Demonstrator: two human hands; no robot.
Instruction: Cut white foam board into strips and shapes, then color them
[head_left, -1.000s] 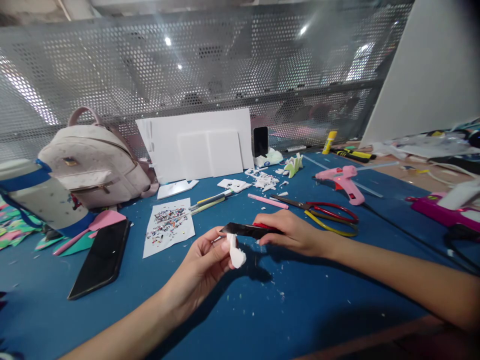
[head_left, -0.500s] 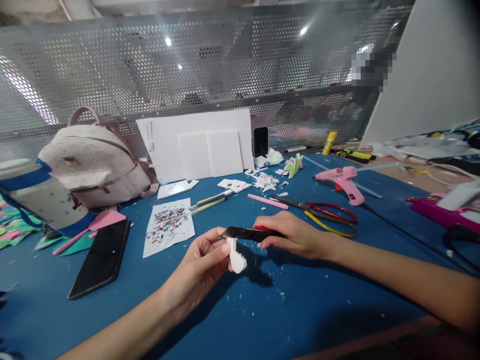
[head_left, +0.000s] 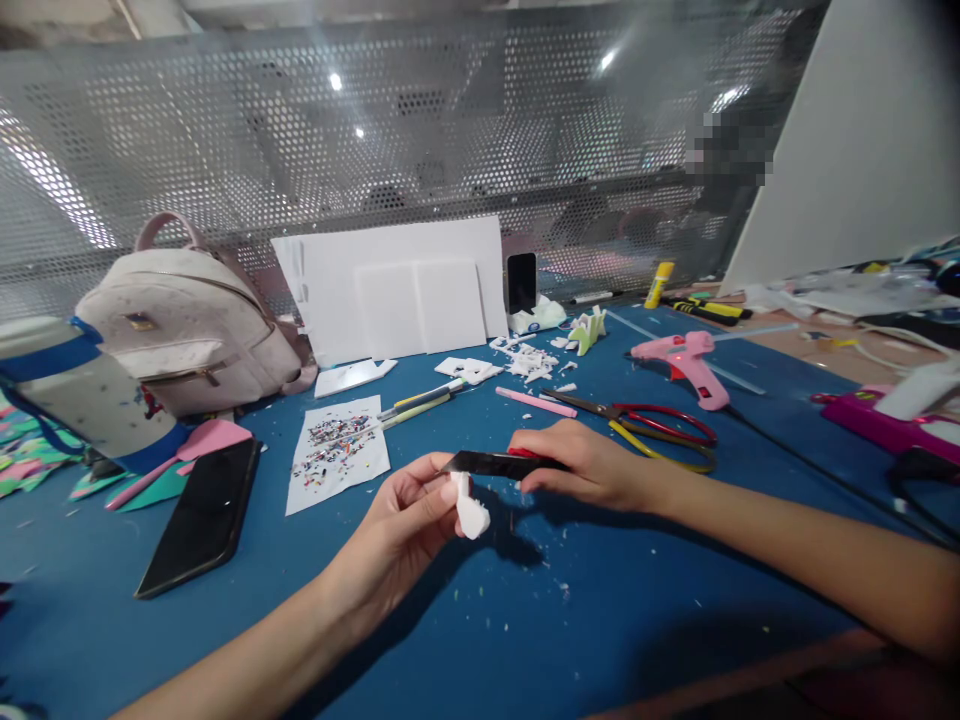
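My left hand pinches a small white foam piece above the blue table. My right hand is closed round a utility knife with a red handle. Its dark blade points left and its tip rests at the top of the foam piece, right by my left fingertips. Small white shavings lie scattered on the table below both hands.
Scissors, a pink glue gun and a pink stick lie behind my right hand. A black phone, a paper with confetti, a backpack and white foam boards stand to the left and back.
Almost nothing has moved. The foam piece and my left fingers have shifted very slightly under the blade tip.
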